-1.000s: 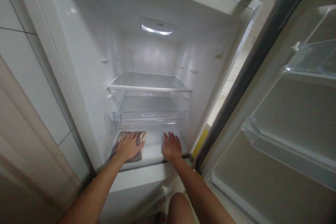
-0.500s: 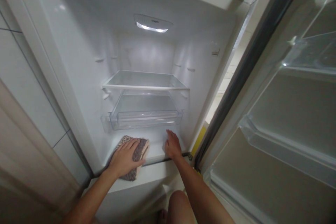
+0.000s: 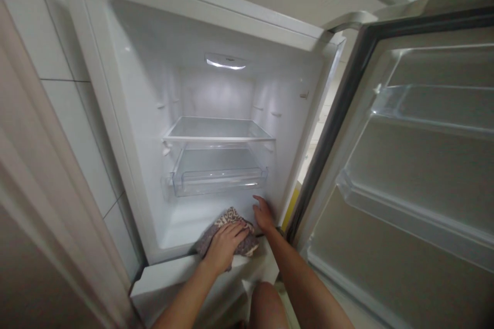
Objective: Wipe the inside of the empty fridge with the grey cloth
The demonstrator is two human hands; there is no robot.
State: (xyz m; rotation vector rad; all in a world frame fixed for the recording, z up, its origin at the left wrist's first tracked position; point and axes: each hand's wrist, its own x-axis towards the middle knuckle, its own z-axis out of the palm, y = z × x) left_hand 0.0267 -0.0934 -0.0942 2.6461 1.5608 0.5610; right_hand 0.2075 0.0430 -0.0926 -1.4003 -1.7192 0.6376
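My left hand (image 3: 227,247) presses on a folded patterned cloth (image 3: 231,216), brown-grey with a lighter leopard-like print. Under that hand, the cloth lies across the front edge of the fridge floor (image 3: 185,226). To its right, my right hand (image 3: 264,216) is at the lower right inside corner of the fridge, with nothing in it. Its index finger points inward and the other fingers are loosely bent. Whether it touches the wall is hard to tell. Above both hands sits a clear plastic drawer (image 3: 224,181), below a glass shelf (image 3: 219,139).
The fridge door (image 3: 417,164) stands wide open on the right, with clear door bins (image 3: 409,216). A lit lamp (image 3: 226,63) is in the fridge ceiling. White wall tiles (image 3: 73,128) run along the left. My knee (image 3: 267,303) shows below, near the white lower front (image 3: 165,277).
My left hand has slid the cloth rightward along the fridge's front edge, closer to my right hand. The right hand stays near the same corner. The view has shifted, showing more above the fridge.
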